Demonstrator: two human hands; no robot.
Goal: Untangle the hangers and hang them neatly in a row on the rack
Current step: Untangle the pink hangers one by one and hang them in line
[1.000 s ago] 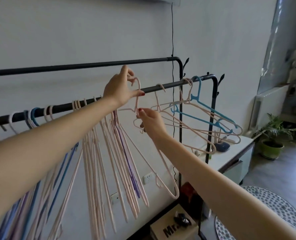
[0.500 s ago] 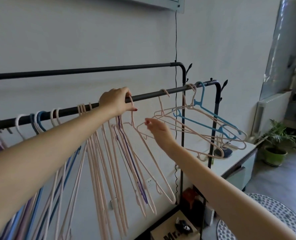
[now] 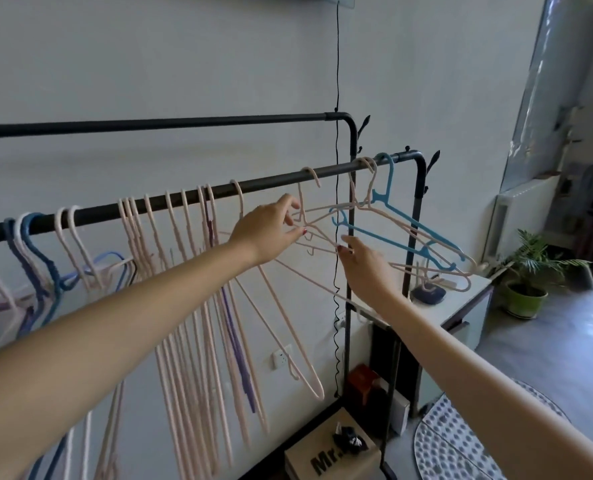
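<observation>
hands (image 3: 270, 230) in tangled hangers (image 3: 374, 220); black cord (image 3: 337, 202) crossing.

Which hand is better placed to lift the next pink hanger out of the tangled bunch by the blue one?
Probably the left hand: its fingers already pinch a pink hanger in the tangle, just below the rail. The right hand sits lower, fingertips only touching the blue hanger, so it suits steadying.

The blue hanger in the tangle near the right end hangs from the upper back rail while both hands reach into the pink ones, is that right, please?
Not quite: the head view shows the blue hanger hooked over the lower front rail, not the upper back rail. The rest holds: the left hand and right hand both reach into the tangled pink hangers.
</observation>
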